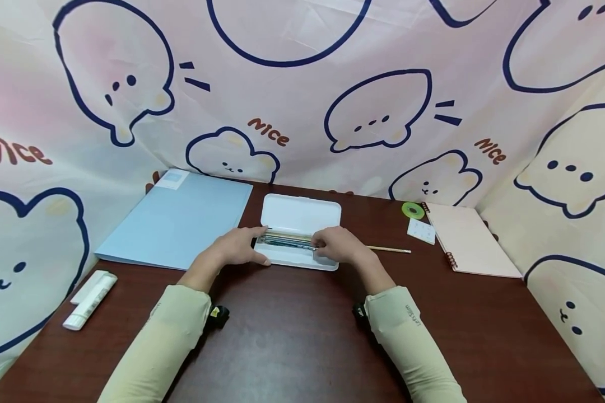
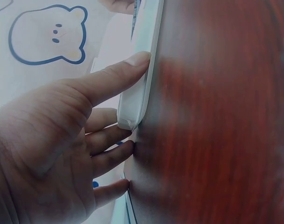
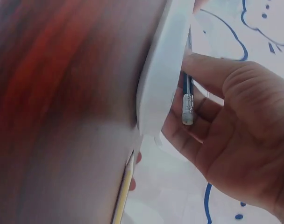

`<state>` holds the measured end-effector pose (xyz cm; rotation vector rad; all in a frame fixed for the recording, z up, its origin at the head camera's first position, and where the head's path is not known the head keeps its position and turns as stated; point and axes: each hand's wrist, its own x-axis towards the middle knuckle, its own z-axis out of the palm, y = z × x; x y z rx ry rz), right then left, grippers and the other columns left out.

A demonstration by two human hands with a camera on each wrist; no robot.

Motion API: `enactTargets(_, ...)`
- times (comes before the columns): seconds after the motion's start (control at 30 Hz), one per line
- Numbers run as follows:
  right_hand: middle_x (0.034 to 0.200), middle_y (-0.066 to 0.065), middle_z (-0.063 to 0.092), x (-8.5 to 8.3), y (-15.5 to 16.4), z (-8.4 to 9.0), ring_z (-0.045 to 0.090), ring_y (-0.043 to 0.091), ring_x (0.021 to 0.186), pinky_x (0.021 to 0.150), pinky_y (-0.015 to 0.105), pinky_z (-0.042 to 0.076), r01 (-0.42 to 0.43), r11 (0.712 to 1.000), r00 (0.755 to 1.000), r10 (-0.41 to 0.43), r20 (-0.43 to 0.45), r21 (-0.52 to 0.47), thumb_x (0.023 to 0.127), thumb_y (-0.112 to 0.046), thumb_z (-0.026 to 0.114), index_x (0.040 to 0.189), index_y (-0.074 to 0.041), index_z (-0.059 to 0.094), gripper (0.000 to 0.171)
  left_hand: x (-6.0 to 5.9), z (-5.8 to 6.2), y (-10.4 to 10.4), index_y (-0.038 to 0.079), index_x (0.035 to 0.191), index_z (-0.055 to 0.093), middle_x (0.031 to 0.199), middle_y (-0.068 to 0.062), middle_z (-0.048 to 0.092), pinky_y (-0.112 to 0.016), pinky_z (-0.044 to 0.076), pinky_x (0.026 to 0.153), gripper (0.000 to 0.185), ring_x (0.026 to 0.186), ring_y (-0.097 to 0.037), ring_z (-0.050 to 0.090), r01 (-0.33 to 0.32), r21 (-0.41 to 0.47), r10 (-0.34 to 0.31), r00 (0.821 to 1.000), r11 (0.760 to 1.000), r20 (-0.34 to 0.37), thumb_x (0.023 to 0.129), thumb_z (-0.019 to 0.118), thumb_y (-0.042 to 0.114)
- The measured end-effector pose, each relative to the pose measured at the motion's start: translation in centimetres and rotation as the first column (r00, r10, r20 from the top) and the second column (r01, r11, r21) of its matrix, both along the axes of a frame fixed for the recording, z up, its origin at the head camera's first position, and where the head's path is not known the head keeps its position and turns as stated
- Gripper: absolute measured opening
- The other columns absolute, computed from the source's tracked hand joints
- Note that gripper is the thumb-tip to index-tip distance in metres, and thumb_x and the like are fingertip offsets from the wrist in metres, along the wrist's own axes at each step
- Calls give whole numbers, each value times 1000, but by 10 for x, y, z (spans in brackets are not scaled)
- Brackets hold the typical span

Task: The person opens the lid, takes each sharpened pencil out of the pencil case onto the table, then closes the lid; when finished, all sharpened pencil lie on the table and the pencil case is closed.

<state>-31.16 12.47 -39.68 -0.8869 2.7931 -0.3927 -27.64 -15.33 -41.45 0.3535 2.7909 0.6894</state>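
The right hand has its thumb and fingers curled in, pinching a dark pencil inside the white box. The pencil runs side to side, along the box, with its rubber end pointing right. The left hand is spread wide at the box's left end, thumb touching the near edge. A yellow pencil lies right of the right fingers, tip toward the box. Wide brown table stretches on the near side of both hands' fingers.

Pencils in open white case
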Motion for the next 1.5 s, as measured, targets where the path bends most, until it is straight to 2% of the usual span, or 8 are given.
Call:
enactTargets(0.1, 106, -1, 74, -1, 11, 3, 62, 14, 91, 84, 35, 53, 22, 999, 1000, -22, 2, -40, 97, -17, 69, 114, -15, 77, 19, -1, 0, 1, 14, 159, 35, 154, -18, 49, -56, 43, 108, 97, 135, -37, 51, 0, -3, 0, 1000, 1000, 4, 82, 82, 48)
enactTargets(0.17, 107, 0, 75, -1, 20, 5, 63, 15, 93, 86, 36, 54, 56, 995, 998, -57, -1, -77, 96, -17, 69, 118, -17, 76, 23, -1, 0, 1, 14, 159, 35, 154, -18, 49, -56, 43, 108, 97, 135, -36, 51, 0, -6, 0, 1000, 1000, 7, 81, 82, 49)
enactTargets(0.43, 96, -1, 71, -1, 63, 10, 59, 19, 88, 78, 35, 50, 157, 965, 986, -166, -24, -212, 95, -17, 71, 107, -17, 74, 12, -1, -2, 0, 13, 160, 34, 154, -18, 49, -57, 42, 109, 97, 133, -35, 51, -9, -7, 9, 1000, 1000, 3, 82, 82, 48)
enactTargets(0.7, 107, 4, 75, -2, 112, 13, 59, 23, 94, 81, 38, 50, 241, 942, 968, -252, -17, -233, 96, -19, 71, 107, -16, 79, 15, -1, 1, 3, 14, 160, 33, 154, -17, 49, -56, 42, 110, 97, 134, -35, 50, -1, -4, 1, 1000, 1000, 11, 82, 82, 47)
enactTargets(0.93, 110, 9, 75, -6, 145, 8, 62, 25, 94, 80, 41, 52, 280, 936, 956, -291, -26, -212, 98, -17, 68, 109, -13, 78, 16, -1, 2, 1, 13, 160, 33, 156, -18, 46, -58, 41, 110, 97, 138, -37, 48, -7, 2, 7, 1000, 1000, 10, 83, 81, 47)
enactTargets(1.27, 105, 10, 76, -6, 176, 1, 65, 28, 98, 90, 50, 53, 330, 933, 941, -336, -24, -144, 97, -14, 67, 108, -9, 78, 16, -1, -1, 0, 14, 160, 32, 156, -18, 46, -57, 41, 110, 98, 138, -37, 47, -10, 1, 10, 1000, 1000, 12, 83, 81, 48)
enactTargets(1.4, 103, 9, 75, -9, 184, -4, 62, 26, 93, 87, 48, 52, 356, 931, 934, -358, -6, -76, 96, -13, 67, 104, -10, 78, 13, -2, -2, 0, 13, 160, 32, 156, -19, 46, -57, 41, 110, 98, 138, -37, 48, -6, -2, 6, 1000, 1000, 11, 83, 81, 47)
enactTargets(1.5, 101, 9, 75, -12, 185, -7, 60, 25, 88, 83, 46, 50, 343, 939, 939, -344, -15, -35, 95, -10, 68, 102, -9, 77, 12, -2, -1, 0, 13, 160, 32, 156, -19, 46, -57, 41, 110, 98, 137, -37, 48, -3, -1, 3, 1000, 1000, 9, 83, 81, 47)
